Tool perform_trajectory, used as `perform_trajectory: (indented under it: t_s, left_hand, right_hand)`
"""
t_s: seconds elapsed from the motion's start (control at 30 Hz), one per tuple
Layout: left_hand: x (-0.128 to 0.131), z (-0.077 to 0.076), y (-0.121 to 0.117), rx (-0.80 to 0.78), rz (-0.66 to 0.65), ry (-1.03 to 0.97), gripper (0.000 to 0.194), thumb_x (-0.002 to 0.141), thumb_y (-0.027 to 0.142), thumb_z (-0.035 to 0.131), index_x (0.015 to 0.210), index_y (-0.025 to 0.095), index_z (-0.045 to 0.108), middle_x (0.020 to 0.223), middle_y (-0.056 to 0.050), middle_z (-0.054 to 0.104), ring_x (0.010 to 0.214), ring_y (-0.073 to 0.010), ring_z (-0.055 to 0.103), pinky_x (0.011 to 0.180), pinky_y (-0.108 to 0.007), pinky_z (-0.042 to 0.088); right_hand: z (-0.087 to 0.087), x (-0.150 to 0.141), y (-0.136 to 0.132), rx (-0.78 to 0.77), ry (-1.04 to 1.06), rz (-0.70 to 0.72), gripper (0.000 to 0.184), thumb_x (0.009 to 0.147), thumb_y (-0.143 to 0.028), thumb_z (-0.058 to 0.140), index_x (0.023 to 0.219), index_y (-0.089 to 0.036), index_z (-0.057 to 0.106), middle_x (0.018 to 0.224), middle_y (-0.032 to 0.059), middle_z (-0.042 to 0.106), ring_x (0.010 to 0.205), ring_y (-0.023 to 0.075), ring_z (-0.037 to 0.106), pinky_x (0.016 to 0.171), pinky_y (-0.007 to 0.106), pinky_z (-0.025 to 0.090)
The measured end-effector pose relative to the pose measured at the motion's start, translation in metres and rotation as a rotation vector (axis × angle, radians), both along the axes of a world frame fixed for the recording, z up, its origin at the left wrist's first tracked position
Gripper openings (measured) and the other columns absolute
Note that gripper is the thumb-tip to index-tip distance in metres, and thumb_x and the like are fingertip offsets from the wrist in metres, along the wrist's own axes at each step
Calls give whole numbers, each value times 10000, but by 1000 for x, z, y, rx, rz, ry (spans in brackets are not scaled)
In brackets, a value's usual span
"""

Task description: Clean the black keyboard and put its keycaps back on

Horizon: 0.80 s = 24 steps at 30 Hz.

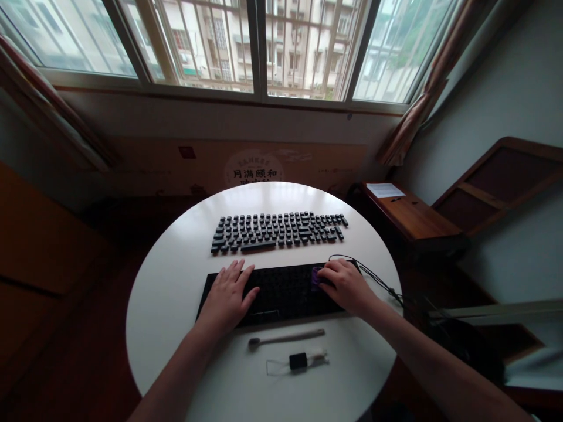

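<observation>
A black keyboard base (281, 290), its keycaps off, lies across the round white table. My left hand (229, 290) rests on its left end with the fingers spread and nothing in them. Over the right part of the base, my right hand (345, 284) is closed on a small purple lump (315, 279), pressed against the keyboard; its exact kind is unclear. Behind the base, black keycaps (272, 230) stand in rows laid out like a keyboard. In front lie a brush (288, 337) with a long pale handle and a wire keycap puller (298, 361) with a black grip.
A black cable (373, 275) runs from behind the keyboard over the table's right edge. The table (162, 293) has a curved rim. At the right, a wooden chair or stand (417, 217) bears a sheet of paper (385, 190). A printed carton (316, 164) stands under the window.
</observation>
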<state>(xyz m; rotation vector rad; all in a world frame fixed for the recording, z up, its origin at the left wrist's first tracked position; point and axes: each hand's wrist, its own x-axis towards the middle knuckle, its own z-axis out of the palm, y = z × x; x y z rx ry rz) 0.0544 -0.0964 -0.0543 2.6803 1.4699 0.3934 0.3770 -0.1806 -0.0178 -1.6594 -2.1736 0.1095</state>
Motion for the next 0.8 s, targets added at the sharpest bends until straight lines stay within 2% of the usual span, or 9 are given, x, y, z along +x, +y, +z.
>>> perform_trajectory:
  t_s: [0.07,0.13,0.2,0.3,0.4,0.53,0.63,0.73,0.8]
  left_hand:
    - [0,1,-1,11,5,34,584,960,496,475,1450,181,516,1547,-151,457,1467,-313,359,1211,-521,252]
    - [1,1,-1,29,9,65,585,967,496,466,1458,181,506,1545,-146,461,1467,-303,363,1212,-516,262]
    - [1,1,-2,42,15,88,591,973,498,456,1465,174,495,1545,-145,462,1466,-298,365,1212,-510,270]
    - [3,-1,-2,50,26,103,604,976,510,447,1471,166,488,1547,-145,460,1465,-298,368,1210,-501,279]
    - [4,-1,-2,46,43,111,602,975,506,452,1472,168,491,1553,-145,450,1471,-301,357,1213,-490,269]
    - [6,1,-4,40,54,137,603,983,492,440,1487,164,474,1559,-146,441,1472,-299,355,1210,-485,265]
    - [6,3,-4,47,48,142,602,986,489,434,1489,161,472,1555,-143,448,1467,-298,364,1207,-489,271]
    - [5,2,-4,53,37,127,601,985,488,437,1488,161,472,1547,-140,460,1459,-302,377,1203,-493,279]
    - [5,2,-4,53,31,126,605,985,491,435,1489,160,470,1546,-139,461,1457,-305,379,1203,-497,280]
  right_hand:
    - [4,1,-1,0,-104,11,164,893,-262,701,1051,-248,741,1024,78,671,1003,270,572,921,431,447]
    - [8,-1,0,-21,-177,37,177,917,-283,685,1081,-282,750,1011,65,671,966,251,573,891,408,443]
    - [9,-5,2,-50,-236,57,173,932,-243,661,1073,-281,754,976,58,671,922,235,575,844,378,443]
    - [6,-14,4,-75,-292,63,165,953,-158,596,985,-207,751,930,72,658,878,221,574,790,345,447]
    - [2,-21,-1,-95,-284,98,204,973,-127,541,925,-171,734,911,80,648,872,214,578,772,330,455]
    - [6,-19,-10,-124,-165,147,171,951,-133,589,966,-195,749,947,70,668,886,205,606,788,324,475]
    - [14,-6,-16,-68,-7,131,155,954,-177,597,998,-211,741,971,72,687,895,213,627,809,347,490]
    - [24,16,-27,61,266,-42,152,977,-243,563,1044,-204,694,986,74,697,898,216,648,817,353,509]
    - [30,31,-36,88,495,-160,138,973,-307,581,1035,-212,660,939,52,692,843,204,661,760,325,525]
